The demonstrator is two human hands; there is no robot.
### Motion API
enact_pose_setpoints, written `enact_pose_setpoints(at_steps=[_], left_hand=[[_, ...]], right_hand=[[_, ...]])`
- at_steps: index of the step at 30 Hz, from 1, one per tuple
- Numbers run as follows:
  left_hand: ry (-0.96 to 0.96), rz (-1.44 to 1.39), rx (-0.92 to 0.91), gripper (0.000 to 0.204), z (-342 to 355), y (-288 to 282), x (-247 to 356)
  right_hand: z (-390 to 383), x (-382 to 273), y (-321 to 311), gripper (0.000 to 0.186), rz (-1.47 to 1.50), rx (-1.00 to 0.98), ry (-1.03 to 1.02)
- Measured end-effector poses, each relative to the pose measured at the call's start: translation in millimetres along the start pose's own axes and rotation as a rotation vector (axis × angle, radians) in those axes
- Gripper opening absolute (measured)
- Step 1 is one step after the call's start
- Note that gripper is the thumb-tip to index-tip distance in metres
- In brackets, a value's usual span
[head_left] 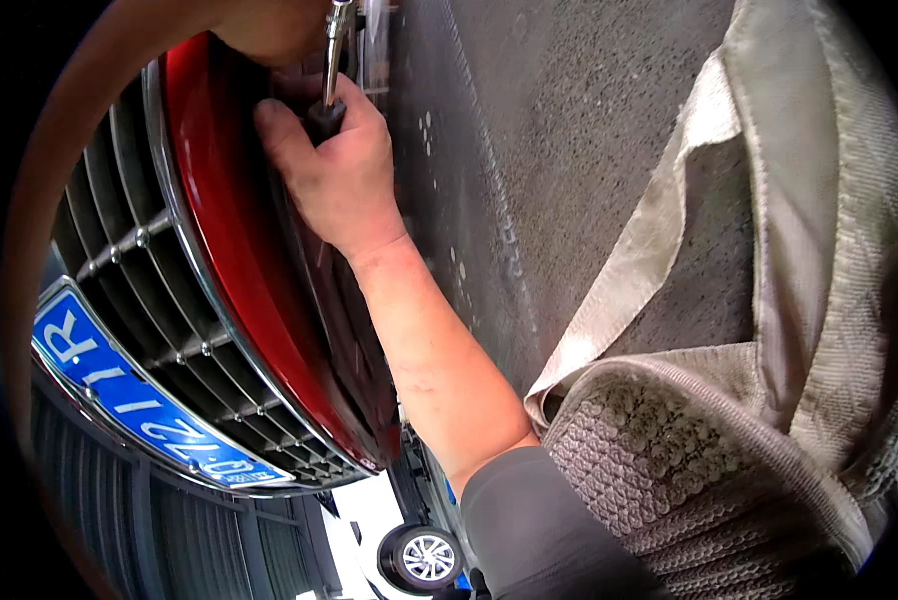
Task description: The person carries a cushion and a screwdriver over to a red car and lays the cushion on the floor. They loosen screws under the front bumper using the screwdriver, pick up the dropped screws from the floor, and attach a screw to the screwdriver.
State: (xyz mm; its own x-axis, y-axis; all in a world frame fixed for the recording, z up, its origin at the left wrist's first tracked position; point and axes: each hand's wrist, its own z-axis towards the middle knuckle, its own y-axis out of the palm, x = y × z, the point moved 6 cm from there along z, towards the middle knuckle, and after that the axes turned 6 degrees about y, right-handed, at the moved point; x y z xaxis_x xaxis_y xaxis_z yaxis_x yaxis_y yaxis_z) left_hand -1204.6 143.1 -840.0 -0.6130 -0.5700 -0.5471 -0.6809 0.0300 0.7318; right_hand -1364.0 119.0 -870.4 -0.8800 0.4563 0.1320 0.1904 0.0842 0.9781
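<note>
My right hand (344, 180) is closed around the dark end of a chrome-shafted hand tool (335, 60), its thumb to the left and its other fingers mostly hidden. The tool's shaft points up past the top edge of the picture, so its exact kind cannot be told. Just left of it, my left hand (274, 28) shows only in part at the top edge, with its fingers hidden. Both hands are by the dark inner edge of a car's red body panel (214, 190). Chrome trim and a dark grille (134, 245) run along that panel.
A blue number plate (149, 405) sits on the car front at the lower left. Grey speckled floor (589, 110) lies to the right. A beige strap (649, 240) and textured beige fabric (639, 450) hang close at the right. Farther off stands a white car with a silver wheel (429, 557).
</note>
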Motion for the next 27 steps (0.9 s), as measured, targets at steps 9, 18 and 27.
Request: enact_pose_setpoints(at_steps=[9, 18, 27], left_hand=[[0.126, 0.147, 0.488, 0.022, -40, 37, 55], [0.800, -0.208, 0.531, 0.030, -126, 162, 212], [0.675, -0.032, 0.163, 0.044, -115, 230, 321]], right_hand=[[-115, 55, -22, 0.038, 0.075, 0.031, 0.273], [-121, 55, -47, 0.023, -0.169, 0.035, 0.084], [-121, 57, -46, 0.023, -0.105, 0.061, 0.029]])
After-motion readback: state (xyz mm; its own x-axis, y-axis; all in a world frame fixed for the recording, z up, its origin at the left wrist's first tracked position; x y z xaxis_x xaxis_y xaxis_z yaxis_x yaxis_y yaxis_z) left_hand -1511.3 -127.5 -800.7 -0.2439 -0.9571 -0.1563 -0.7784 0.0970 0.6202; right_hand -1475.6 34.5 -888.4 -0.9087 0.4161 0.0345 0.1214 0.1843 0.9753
